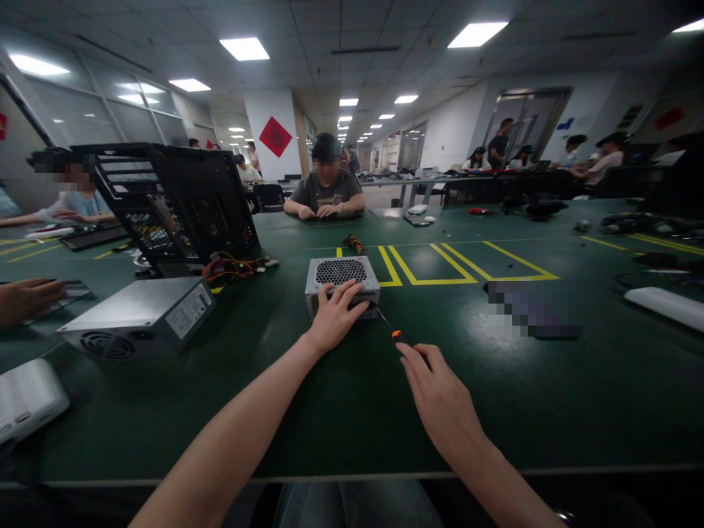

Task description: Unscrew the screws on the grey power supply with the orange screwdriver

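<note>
A small grey metal box [341, 271] with a honeycomb grille on top stands on the green table [330, 418], with a bundle of cables behind it. My left hand [336, 315] rests on its near right part, fingers spread over the top edge. My right hand [440, 389] is closed around the handle of a screwdriver [397, 335], whose orange collar shows past the fingers. The shaft points up and left to the box's front right corner. My left fingers hide part of the front side, and whether the tip touches a screw cannot be made out.
At left are a larger silver power supply [137, 308], a black computer case [209, 213], coloured cables [234, 268] and a white device [30, 400]. Another person's hand [30, 301] reaches in there. A dark blurred object [531, 312] lies right. Someone [327, 187] sits opposite.
</note>
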A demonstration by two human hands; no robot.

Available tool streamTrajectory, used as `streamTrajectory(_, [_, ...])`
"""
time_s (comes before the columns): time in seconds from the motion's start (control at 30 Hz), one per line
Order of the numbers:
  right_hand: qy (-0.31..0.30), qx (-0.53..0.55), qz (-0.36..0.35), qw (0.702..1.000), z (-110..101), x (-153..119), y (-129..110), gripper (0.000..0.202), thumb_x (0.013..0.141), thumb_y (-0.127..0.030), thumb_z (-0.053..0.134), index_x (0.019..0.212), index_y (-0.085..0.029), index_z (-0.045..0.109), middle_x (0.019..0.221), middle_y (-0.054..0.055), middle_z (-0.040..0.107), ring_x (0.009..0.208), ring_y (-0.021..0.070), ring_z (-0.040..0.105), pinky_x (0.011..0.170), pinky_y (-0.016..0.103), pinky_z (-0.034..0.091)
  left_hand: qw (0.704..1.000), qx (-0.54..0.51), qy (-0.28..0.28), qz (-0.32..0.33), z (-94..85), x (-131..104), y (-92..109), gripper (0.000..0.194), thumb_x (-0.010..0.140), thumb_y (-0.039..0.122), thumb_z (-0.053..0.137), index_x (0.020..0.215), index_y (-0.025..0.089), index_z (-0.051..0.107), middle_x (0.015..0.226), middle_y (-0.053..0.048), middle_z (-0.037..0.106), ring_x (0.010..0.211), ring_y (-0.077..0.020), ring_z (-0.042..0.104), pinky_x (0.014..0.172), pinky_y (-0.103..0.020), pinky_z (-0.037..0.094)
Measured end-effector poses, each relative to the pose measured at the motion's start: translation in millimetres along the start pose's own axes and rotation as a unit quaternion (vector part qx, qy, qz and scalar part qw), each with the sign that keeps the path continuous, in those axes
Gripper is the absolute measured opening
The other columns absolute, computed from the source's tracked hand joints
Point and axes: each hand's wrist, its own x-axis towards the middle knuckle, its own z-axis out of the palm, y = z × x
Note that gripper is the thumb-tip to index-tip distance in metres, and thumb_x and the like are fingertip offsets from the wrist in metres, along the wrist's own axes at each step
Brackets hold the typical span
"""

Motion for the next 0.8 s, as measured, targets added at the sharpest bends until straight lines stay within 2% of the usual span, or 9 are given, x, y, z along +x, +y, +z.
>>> streamTrajectory(0.2, [-0.003,0.063,-0.009,0.998,-3.4,1.8,-6.7,0.030,0.089,-0.020,0.035,0.111,-0.010,0.053,0.103,0.014,0.047,0.068,0.0127,0.058,0.058,0.025,0.052,1.000,0.001,0.001,0.002,1.2,0.1,-0.8,0.020,0.087,0.022,0.049,0.103,0.027,0.058,0.130,-0.007,0.049,0.125,-0.0235,0.037,0.095,-0.048,0.026])
streamTrajectory(0.3, [-0.010,0.038,-0.006,0.999,-1.8,0.4,-5.7,0.031,0.090,-0.019,0.034,0.115,-0.012,0.051,0.099,0.012,0.051,0.066,0.0121,0.058,0.055,0.024,0.050,1.000,0.001,-0.001,0.004,0.9,-0.1,-1.1,0.020,0.087,0.022,0.049,0.104,0.027,0.058,0.130,-0.008,0.049,0.125,-0.0238,0.037,0.095,-0.048,0.026])
streamTrajectory(0.43, [-0.002,-0.020,-0.006,1.000,1.0,-1.0,-0.8,0.030,0.092,-0.025,0.036,0.116,-0.017,0.052,0.088,0.007,0.056,0.069,0.0158,0.059,0.056,0.027,0.050,1.000,0.001,0.002,0.003,0.5,-0.3,-1.0,0.020,0.087,0.021,0.049,0.103,0.027,0.058,0.130,-0.008,0.049,0.125,-0.0238,0.037,0.095,-0.048,0.026])
streamTrajectory(0.53, [-0.007,-0.014,-0.006,1.000,0.7,-0.4,-0.4,0.030,0.092,-0.028,0.035,0.114,-0.018,0.053,0.086,0.007,0.056,0.069,0.0160,0.059,0.056,0.027,0.050,1.000,0.003,0.004,0.005,0.5,0.0,-0.9,0.019,0.087,0.021,0.049,0.102,0.026,0.058,0.129,-0.008,0.049,0.125,-0.0238,0.037,0.095,-0.048,0.026])
streamTrajectory(0.67, [-0.007,0.035,-0.017,0.999,-1.5,1.4,-4.7,0.031,0.091,-0.026,0.033,0.110,-0.012,0.054,0.094,0.011,0.054,0.075,0.0166,0.059,0.062,0.028,0.052,1.000,0.001,0.004,0.002,0.9,0.3,-0.7,0.019,0.087,0.021,0.049,0.102,0.027,0.059,0.130,-0.008,0.049,0.125,-0.0235,0.037,0.095,-0.048,0.026])
streamTrajectory(0.8, [-0.011,0.047,-0.009,0.999,-0.9,1.0,-6.5,0.032,0.091,-0.021,0.033,0.115,-0.010,0.051,0.101,0.013,0.051,0.066,0.0127,0.058,0.055,0.025,0.051,1.000,0.000,0.004,0.002,1.5,-0.1,-0.8,0.019,0.087,0.021,0.049,0.102,0.027,0.059,0.130,-0.008,0.049,0.125,-0.0238,0.037,0.095,-0.048,0.025])
